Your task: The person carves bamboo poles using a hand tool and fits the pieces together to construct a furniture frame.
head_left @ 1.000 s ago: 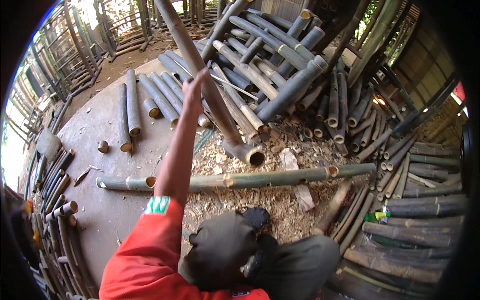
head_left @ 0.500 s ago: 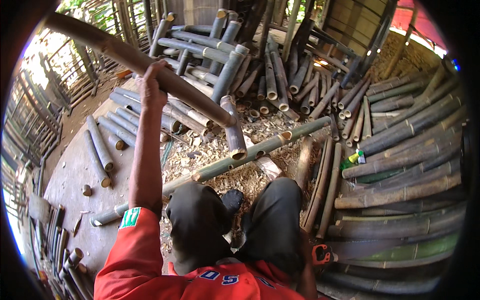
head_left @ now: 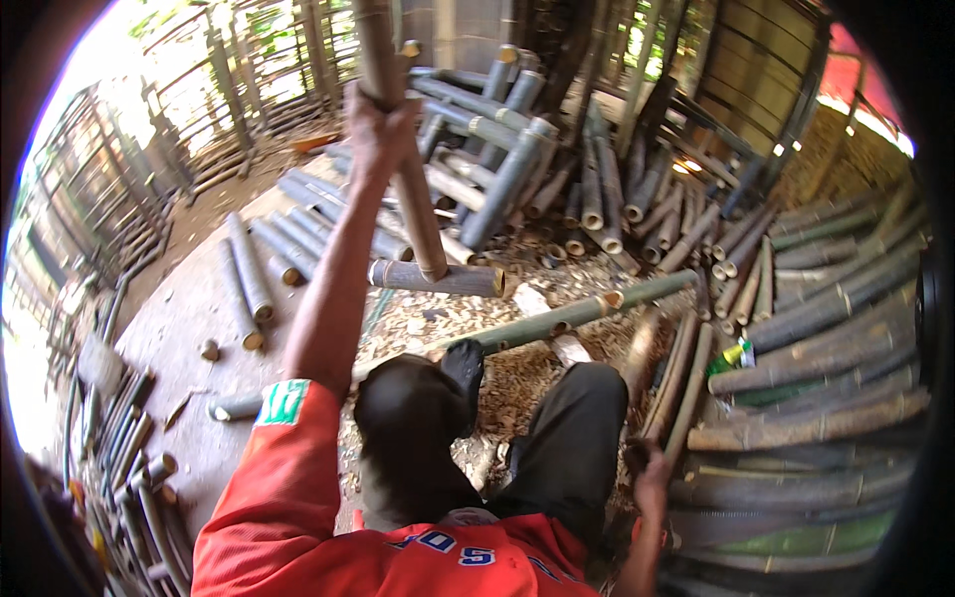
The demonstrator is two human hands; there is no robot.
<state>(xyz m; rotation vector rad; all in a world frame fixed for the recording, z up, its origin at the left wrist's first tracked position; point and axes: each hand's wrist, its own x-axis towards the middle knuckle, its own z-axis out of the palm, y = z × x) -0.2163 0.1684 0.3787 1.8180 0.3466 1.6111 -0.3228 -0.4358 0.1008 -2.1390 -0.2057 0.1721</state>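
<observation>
My left hand (head_left: 381, 124), arm stretched forward, grips a long brown bamboo pole (head_left: 410, 189). A short bamboo piece (head_left: 448, 280) sits crosswise at the pole's lower end, making a T shape; how they join cannot be seen. Below lies a long greenish bamboo pole (head_left: 587, 306) with notches along its upper side, passing in front of my knees. My right hand (head_left: 652, 480), slightly blurred, is beside my right thigh with its fingers curled at something dark that I cannot make out. Near that wrist, part of a red saw handle (head_left: 668, 538) shows.
Bamboo poles (head_left: 816, 423) are stacked along the right. Cut bamboo tubes (head_left: 487, 129) are heaped at the back. Several short tubes (head_left: 249, 269) lie on the board (head_left: 159, 328) at left. Wood chips (head_left: 507, 373) cover the ground; a green bottle (head_left: 731, 356) lies among the right-hand poles.
My left hand has swung the pole from a slant to nearly upright, and its cross piece now lies level. My right hand has come out beside my thigh, above the saw handle.
</observation>
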